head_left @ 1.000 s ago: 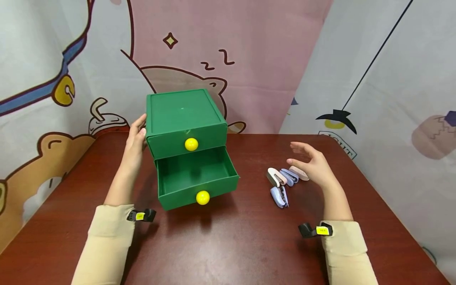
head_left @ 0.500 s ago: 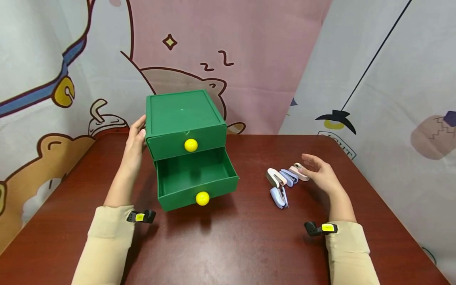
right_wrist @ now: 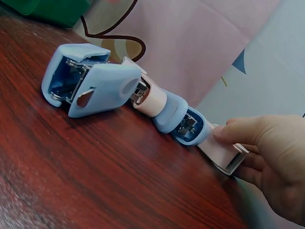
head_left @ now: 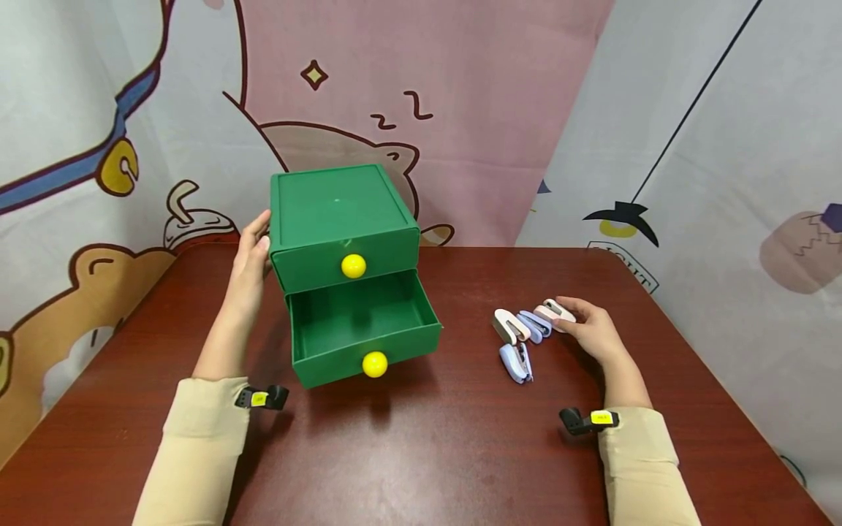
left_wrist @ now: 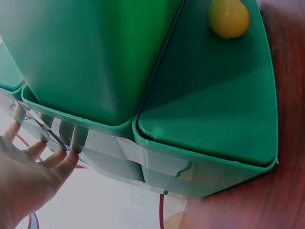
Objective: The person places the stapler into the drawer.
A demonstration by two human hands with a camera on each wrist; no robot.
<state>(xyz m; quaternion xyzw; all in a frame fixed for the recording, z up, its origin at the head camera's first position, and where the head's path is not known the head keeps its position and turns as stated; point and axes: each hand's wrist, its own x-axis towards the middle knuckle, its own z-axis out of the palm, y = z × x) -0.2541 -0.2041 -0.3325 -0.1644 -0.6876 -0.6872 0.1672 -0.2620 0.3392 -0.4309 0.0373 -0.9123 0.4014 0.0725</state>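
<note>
A green cabinet (head_left: 335,208) with yellow knobs stands left of the middle in the head view. Its middle drawer (head_left: 401,345) is pulled out and has nothing in it; the bottom drawer (left_wrist: 214,95) is pushed in, as the left wrist view shows. My left hand (head_left: 250,267) rests its spread fingers against the cabinet's left side. With thumb on top and fingers at the far side, my right hand (head_left: 592,332) pinches a pale pink stapler (right_wrist: 221,150). Beside it lie a blue stapler (head_left: 536,327), a cream-and-pink stapler (head_left: 509,326) and, nearer, another blue stapler (head_left: 515,363).
Everything stands on a dark red-brown wooden table (head_left: 421,467). A cartoon-printed cloth (head_left: 487,109) hangs behind its far edge. The open drawer sticks out towards the staplers, with table surface between them.
My right hand has come down and slightly right from above the staplers, and its thumb and fingers have closed on the pale pink one. The left hand and cabinet stay put.
</note>
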